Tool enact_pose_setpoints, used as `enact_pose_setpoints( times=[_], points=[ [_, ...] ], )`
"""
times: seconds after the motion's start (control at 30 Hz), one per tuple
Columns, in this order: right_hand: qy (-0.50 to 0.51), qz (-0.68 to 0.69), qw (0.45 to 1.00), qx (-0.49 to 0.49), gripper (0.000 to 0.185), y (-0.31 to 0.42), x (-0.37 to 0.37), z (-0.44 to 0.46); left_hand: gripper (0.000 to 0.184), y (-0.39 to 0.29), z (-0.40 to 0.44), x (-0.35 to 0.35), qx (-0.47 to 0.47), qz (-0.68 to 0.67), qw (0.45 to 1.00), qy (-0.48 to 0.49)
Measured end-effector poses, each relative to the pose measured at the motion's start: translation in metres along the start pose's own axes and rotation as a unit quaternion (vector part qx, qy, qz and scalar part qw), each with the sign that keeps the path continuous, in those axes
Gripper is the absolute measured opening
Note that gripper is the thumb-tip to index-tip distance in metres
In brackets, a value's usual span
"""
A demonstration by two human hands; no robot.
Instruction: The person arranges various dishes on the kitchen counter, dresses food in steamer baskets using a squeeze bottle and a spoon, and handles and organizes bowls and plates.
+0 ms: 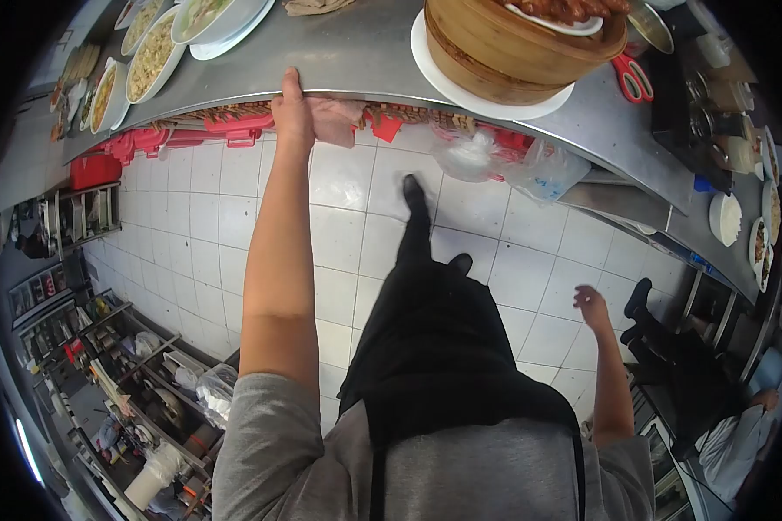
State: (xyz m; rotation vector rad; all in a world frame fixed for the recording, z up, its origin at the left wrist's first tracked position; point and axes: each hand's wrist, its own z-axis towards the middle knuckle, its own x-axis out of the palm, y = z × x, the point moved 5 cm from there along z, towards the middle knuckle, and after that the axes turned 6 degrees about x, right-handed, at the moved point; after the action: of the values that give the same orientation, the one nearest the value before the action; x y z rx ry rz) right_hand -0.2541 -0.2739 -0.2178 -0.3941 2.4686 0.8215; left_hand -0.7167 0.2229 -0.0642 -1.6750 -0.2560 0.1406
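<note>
My left hand (293,120) is at the front edge of the steel counter (347,65), thumb on top and the other fingers hidden below. A pink cloth (336,120) hangs from that hand, against the edge. Down by my side, over the tiled floor, my right hand (592,306) is empty, with loosely bent fingers apart. Ahead on the counter, a stacked bamboo steamer (495,52) stands on a white plate (426,62), with a dish of reddish-brown food (573,10) on top. White bowls of fried rice (158,59) sit to the left.
Red-handled scissors (632,80) lie right of the steamer. Plastic bags (543,169) hang below the counter edge, beside red containers (239,130) on the under-shelf. Another person in black trousers (699,373) is at the right. Racks of kitchenware (161,391) line the left.
</note>
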Motion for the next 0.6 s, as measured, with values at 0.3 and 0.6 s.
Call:
enact_pose_setpoints(
  times=[0.3, 0.6],
  points=[
    [0.070, -0.024, 0.997, -0.033, 0.017, 0.031, -0.006, -0.018, 0.069, -0.003, -0.002, 0.002, -0.010, -0.002, 0.999, 0.038],
    [0.041, -0.056, 0.997, 0.024, 0.020, -0.004, -0.002, -0.016, 0.071, -0.005, -0.006, 0.001, -0.016, 0.009, 0.999, 0.027]
  ],
)
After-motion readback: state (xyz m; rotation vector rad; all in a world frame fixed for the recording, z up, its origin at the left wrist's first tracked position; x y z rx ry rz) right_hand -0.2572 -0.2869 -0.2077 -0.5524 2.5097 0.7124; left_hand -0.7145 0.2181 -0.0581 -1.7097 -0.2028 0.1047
